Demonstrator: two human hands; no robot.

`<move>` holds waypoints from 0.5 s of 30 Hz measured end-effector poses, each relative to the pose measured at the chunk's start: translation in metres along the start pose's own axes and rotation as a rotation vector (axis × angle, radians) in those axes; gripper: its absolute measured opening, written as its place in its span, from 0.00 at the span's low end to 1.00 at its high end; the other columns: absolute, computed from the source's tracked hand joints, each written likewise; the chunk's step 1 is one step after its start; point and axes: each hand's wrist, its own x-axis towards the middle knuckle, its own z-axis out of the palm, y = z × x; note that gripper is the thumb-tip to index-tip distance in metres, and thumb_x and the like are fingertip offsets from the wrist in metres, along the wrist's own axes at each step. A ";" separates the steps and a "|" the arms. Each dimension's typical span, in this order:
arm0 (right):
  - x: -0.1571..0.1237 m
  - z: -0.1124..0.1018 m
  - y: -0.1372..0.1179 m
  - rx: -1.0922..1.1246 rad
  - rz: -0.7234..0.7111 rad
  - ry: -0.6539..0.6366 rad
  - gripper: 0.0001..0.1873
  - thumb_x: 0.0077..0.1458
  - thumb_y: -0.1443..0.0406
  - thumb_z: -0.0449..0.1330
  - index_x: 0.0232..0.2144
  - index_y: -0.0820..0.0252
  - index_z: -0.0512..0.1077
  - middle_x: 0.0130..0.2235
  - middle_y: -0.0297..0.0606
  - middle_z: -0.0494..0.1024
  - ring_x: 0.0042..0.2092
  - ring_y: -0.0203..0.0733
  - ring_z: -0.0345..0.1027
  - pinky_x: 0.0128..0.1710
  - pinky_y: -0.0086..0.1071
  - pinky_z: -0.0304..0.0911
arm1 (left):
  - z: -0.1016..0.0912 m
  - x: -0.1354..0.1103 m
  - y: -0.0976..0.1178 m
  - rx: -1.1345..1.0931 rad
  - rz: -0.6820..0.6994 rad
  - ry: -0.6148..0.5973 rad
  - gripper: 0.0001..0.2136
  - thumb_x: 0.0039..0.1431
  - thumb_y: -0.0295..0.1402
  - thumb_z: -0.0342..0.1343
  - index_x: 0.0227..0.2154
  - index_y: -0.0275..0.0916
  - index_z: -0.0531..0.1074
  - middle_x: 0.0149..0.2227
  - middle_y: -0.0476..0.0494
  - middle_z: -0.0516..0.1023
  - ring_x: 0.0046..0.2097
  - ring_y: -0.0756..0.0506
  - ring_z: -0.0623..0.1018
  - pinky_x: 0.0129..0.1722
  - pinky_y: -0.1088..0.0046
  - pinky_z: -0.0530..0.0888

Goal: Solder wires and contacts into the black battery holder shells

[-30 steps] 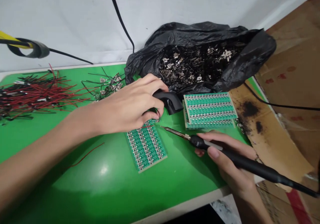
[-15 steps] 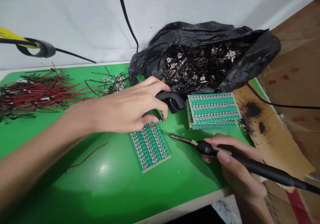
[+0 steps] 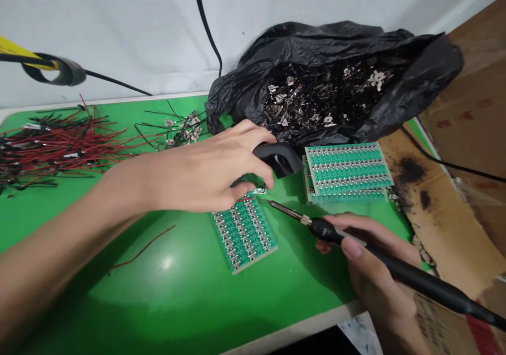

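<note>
On the table (image 3: pixel 177 297), left hand (image 3: pixel 205 173) curls onto the circuit board (image 3: pixel 247 233), steadying it, grasp hidden; right hand (image 3: pixel 379 291) grips the soldering iron (image 3: pixel 326 232).

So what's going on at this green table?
A person works on a green circuit board panel lying on the green table. The left hand rests curled fingertips at its far end, by a thin red wire and small metal tab; whether they pinch these is unclear. The right hand grips a black soldering iron, tip beside the panel's far right corner. Nearby: a stack of green boards, a black plastic bag of metal pieces, a pile of red and black wires.
</note>
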 end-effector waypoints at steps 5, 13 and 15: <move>0.002 0.000 -0.002 0.010 0.033 0.002 0.11 0.68 0.57 0.69 0.49 0.50 0.87 0.41 0.40 0.89 0.34 0.46 0.85 0.32 0.36 0.80 | -0.003 0.001 0.005 0.019 -0.032 -0.027 0.14 0.66 0.26 0.58 0.46 0.48 0.85 0.66 0.41 0.71 0.73 0.32 0.66 0.70 0.46 0.72; -0.004 -0.006 0.001 0.032 -0.017 -0.017 0.13 0.67 0.55 0.70 0.47 0.54 0.87 0.36 0.40 0.87 0.30 0.44 0.82 0.27 0.33 0.77 | 0.000 -0.001 0.004 0.012 -0.037 -0.012 0.18 0.66 0.24 0.59 0.50 0.52 0.86 0.68 0.42 0.71 0.74 0.28 0.66 0.74 0.38 0.66; -0.004 -0.008 0.000 0.038 -0.046 -0.041 0.12 0.67 0.56 0.69 0.47 0.53 0.87 0.35 0.39 0.87 0.29 0.43 0.82 0.27 0.32 0.76 | 0.000 0.000 0.004 0.017 -0.037 -0.021 0.18 0.66 0.23 0.59 0.48 0.53 0.87 0.67 0.42 0.71 0.73 0.29 0.66 0.73 0.37 0.65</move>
